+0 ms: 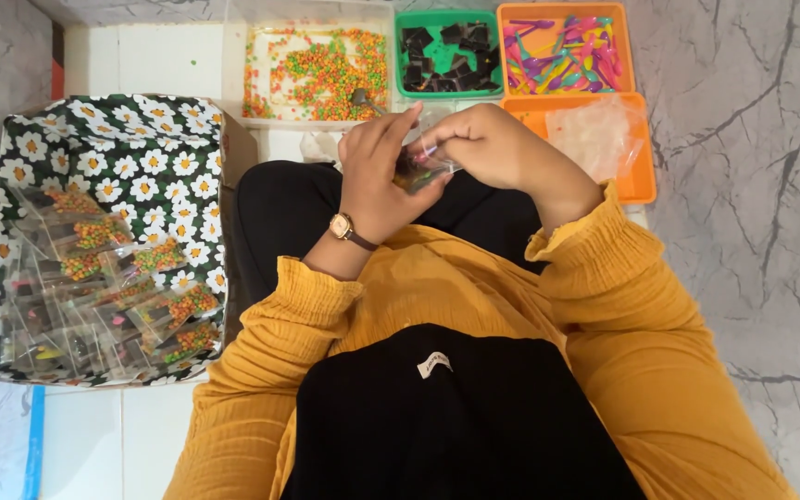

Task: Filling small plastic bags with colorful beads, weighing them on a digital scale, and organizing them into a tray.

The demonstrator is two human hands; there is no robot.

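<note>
Both hands meet over the lap here; the left hand [377,171], with a small gold wristwatch on a brown strap [343,226], pinches one side of a small clear plastic packet [421,167] and the right hand [488,148] is closed on the other side, fingers curled over its top edge; the packet sits between them, held up in the air just in front of the trays, and you can see dark and colourful bits inside it.

Stuff sits on the pale tiled floor [150,56]; along the far edge there's a clear shallow tray of tiny orange and green beads [317,69] with a small metal scoop [363,96] lying in it; next to it a green plastic basket of dark square pieces [446,54]; then an orange plastic basket of little pink, purple and yellow spoons [567,51]; just below that one, another orange basket with empty clear bags [599,139].

Over at the left edge is a box lined with black daisy-print fabric [131,148]; it's piled with filled clear packets [104,296]; well apart from the hands.
</note>
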